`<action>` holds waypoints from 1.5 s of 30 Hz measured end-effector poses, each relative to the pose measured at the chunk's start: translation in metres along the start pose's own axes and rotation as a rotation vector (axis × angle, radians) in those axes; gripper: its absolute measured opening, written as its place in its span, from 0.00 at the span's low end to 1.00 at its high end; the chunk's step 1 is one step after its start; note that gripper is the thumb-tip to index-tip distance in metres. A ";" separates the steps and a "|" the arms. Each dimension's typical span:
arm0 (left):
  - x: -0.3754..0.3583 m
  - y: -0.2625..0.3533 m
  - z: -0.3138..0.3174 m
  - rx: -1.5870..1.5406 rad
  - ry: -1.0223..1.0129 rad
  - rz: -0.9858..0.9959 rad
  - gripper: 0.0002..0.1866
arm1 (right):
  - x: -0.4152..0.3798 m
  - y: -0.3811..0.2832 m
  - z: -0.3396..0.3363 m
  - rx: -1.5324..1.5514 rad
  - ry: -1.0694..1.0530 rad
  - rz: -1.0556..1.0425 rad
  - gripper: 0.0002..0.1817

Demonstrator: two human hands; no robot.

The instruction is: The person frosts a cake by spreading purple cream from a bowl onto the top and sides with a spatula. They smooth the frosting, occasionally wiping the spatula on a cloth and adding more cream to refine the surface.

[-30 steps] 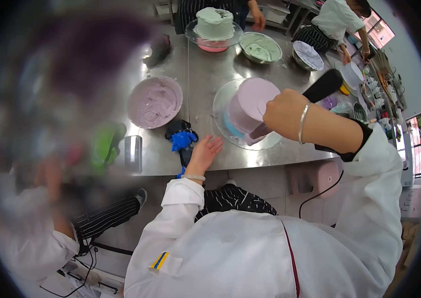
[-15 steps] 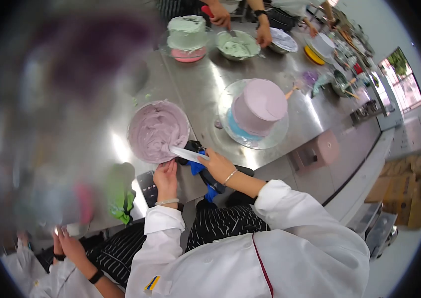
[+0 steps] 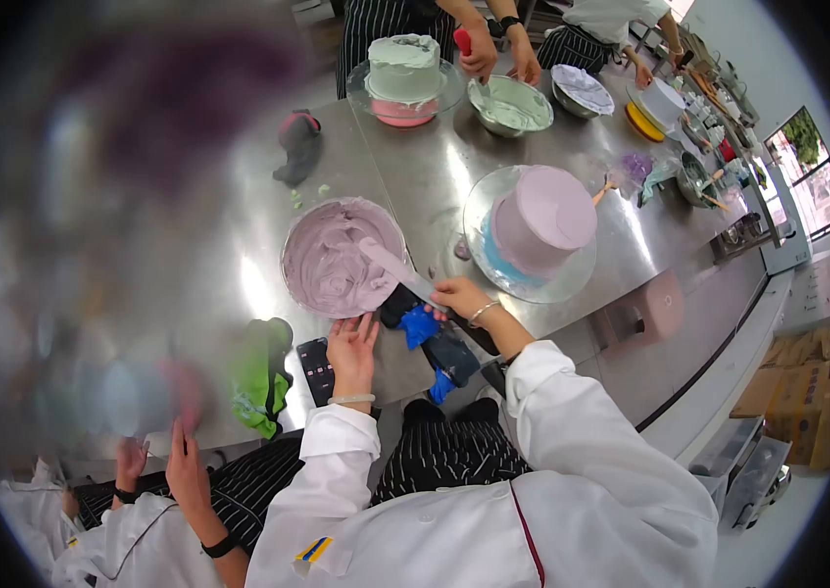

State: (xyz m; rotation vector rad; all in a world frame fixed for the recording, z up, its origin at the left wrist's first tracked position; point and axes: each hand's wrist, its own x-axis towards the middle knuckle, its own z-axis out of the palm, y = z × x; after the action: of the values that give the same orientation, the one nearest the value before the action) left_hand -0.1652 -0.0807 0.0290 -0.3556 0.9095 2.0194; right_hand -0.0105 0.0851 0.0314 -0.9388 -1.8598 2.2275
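Note:
A bowl of mauve cream (image 3: 341, 257) stands on the steel table. My left hand (image 3: 352, 351) rests against the bowl's lower rim, fingers spread, palm up. In my right hand (image 3: 458, 297) is the handle end of a cream-coated spatula (image 3: 395, 268), its blade over the cream at the bowl's right side. To the right a mauve-covered cake (image 3: 543, 220) sits on a blue base upon a clear turntable (image 3: 582, 274). Dark and blue cloths (image 3: 419, 326) lie between my hands at the table edge.
A phone (image 3: 316, 370) and a green cloth (image 3: 260, 377) lie left of my left hand. Across the table, a co-worker's hands (image 3: 479, 54) work at a bowl of green cream (image 3: 511, 106), near a pale green cake (image 3: 404, 69). A co-worker's hand (image 3: 187, 470) is at lower left.
The spatula blade has lifted from the lower right of the cream toward its upper right. My left hand's fingers have spread. The whole view has shifted slightly.

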 end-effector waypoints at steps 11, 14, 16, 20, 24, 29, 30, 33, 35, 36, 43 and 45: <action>0.018 0.004 -0.006 0.245 0.027 -0.077 0.13 | -0.053 -0.008 0.008 -0.280 0.344 -0.174 0.10; 0.025 0.013 -0.001 0.312 -0.002 -0.133 0.09 | 0.001 0.004 0.020 -0.871 0.747 -0.580 0.16; 0.031 0.014 0.005 0.384 -0.032 -0.151 0.09 | 0.025 0.004 0.025 -1.015 0.824 -0.634 0.18; 0.057 0.013 -0.004 0.474 0.040 0.049 0.07 | 0.025 0.026 0.026 -1.064 0.812 -0.561 0.17; 0.065 0.008 -0.018 0.477 -0.057 0.186 0.07 | -0.069 0.049 0.025 -0.970 0.746 -0.384 0.18; 0.047 -0.002 -0.024 0.357 -0.033 0.130 0.10 | -0.104 0.068 0.067 -0.601 0.796 -0.431 0.16; 0.036 -0.009 -0.021 0.358 -0.040 0.126 0.10 | -0.094 0.075 0.075 -0.642 0.717 -0.376 0.17; 0.003 -0.054 -0.018 0.431 0.127 0.090 0.10 | -0.070 0.101 0.085 -0.779 0.638 -0.253 0.20; 0.002 -0.086 -0.029 0.977 -0.010 0.112 0.10 | -0.072 0.093 0.088 -0.948 0.655 -0.165 0.20; 0.003 -0.088 -0.029 0.985 -0.014 0.106 0.10 | -0.070 0.095 0.087 -0.957 0.693 -0.189 0.19; -0.005 -0.103 -0.032 1.451 -0.262 0.397 0.06 | -0.066 0.108 0.082 -1.016 0.665 -0.132 0.24; 0.001 -0.107 -0.027 1.278 -0.202 0.267 0.07 | -0.098 0.117 0.075 -1.087 0.573 -0.124 0.28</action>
State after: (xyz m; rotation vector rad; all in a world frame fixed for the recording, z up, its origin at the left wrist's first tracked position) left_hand -0.0811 -0.0612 -0.0401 0.6855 1.9237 1.2646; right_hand 0.0673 -0.0524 -0.0324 -1.2949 -2.6033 0.5936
